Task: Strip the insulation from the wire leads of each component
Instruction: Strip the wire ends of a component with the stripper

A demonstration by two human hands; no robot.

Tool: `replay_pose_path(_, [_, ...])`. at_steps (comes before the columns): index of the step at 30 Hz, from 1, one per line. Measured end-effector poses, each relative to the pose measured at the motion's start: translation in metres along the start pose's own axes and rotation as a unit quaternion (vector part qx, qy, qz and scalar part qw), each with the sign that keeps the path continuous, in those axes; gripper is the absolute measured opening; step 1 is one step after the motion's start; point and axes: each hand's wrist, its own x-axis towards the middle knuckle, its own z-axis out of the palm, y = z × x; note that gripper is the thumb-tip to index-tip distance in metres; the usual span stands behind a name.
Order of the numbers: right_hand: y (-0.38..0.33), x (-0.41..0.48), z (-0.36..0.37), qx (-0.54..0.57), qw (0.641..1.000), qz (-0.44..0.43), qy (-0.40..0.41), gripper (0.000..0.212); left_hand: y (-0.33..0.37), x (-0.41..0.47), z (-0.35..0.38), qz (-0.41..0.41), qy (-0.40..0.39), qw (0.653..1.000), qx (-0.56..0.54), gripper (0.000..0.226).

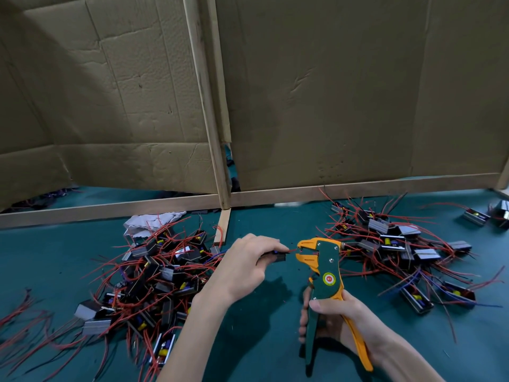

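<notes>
The left hand (245,267) pinches a small black component (276,255), its red lead (292,250) reaching into the stripper's orange head; the right hand (334,321) grips the wire stripper (323,274); component piles (154,274) lie left and right on the green table (261,326).

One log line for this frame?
left hand: holds component | right hand: grips wire stripper | red wire: at stripper mouth | piles: left pile, right pile

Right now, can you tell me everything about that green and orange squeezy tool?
The wire stripper looks plastic: dark green body, orange jaws, one orange handle, a round red sticker. It stands nearly upright, head up, jaws parted and facing left. The right hand grips its handles. A red wire from the black component in the left hand reaches into the jaws.
</notes>
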Motion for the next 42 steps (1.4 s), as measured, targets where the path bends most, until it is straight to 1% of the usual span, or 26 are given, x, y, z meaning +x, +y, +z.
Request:
replay_pose_path(10, [-0.001,0.000,0.001,0.010,1.000,0.007,0.012,0.039,0.002,-0.001,-0.005,-0.010,-0.029,0.999,0.032,0.035])
replay_pose_path(14, [0.000,-0.001,0.001,0.004,1.000,0.009,-0.004,0.037,0.003,0.000,-0.005,-0.004,-0.026,0.999,0.028,0.034])
replay_pose_path(19, [-0.001,-0.003,0.002,0.010,1.000,0.016,0.009,0.034,0.002,-0.001,-0.003,0.001,-0.033,0.999,0.027,0.032])
replay_pose_path(23, [-0.001,-0.002,0.002,-0.017,0.999,0.025,0.013,0.038,0.002,0.000,-0.002,0.006,-0.040,0.999,0.036,0.031])
replay_pose_path(26, [0.001,-0.002,0.003,-0.027,0.998,0.037,0.044,0.036,0.001,-0.001,-0.001,0.007,-0.038,0.999,0.035,0.031])
replay_pose_path(29, [0.004,-0.001,0.010,-0.048,0.994,0.026,0.090,0.029,0.003,0.000,-0.001,0.008,-0.026,1.000,0.015,0.027])
replay_pose_path(31, [0.008,0.001,0.014,-0.074,0.988,0.014,0.134,0.031,0.004,0.000,0.001,0.005,-0.023,1.000,0.008,0.023])
replay_pose_path(32, [0.010,0.002,0.014,-0.073,0.987,0.010,0.141,0.034,0.005,0.000,0.002,0.002,-0.028,1.000,0.007,0.022])
replay_pose_path(33, [0.011,0.002,0.015,-0.057,0.990,0.006,0.129,0.033,0.006,-0.001,0.003,-0.003,-0.035,0.999,0.005,0.021])
replay_pose_path(34, [0.011,0.002,0.016,-0.021,0.995,-0.003,0.100,0.028,0.006,-0.001,0.004,-0.007,-0.037,0.999,0.000,0.021])
replay_pose_path(36, [0.008,0.001,0.015,0.072,0.996,-0.027,0.048,0.015,0.006,-0.001,0.002,-0.008,-0.020,1.000,-0.005,0.020])
replay_pose_path(37, [0.006,0.002,0.013,0.091,0.995,-0.038,0.036,0.016,0.006,0.000,0.000,-0.006,-0.007,1.000,0.000,0.021])
replay_pose_path(40, [0.002,0.002,0.006,0.037,0.997,-0.058,0.037,0.032,0.004,0.000,-0.005,0.001,0.027,0.999,0.022,0.022])
replay_pose_path(42, [0.001,0.001,0.003,0.005,0.998,-0.056,0.037,0.036,0.005,-0.001,-0.005,0.005,0.035,0.999,0.022,0.023])
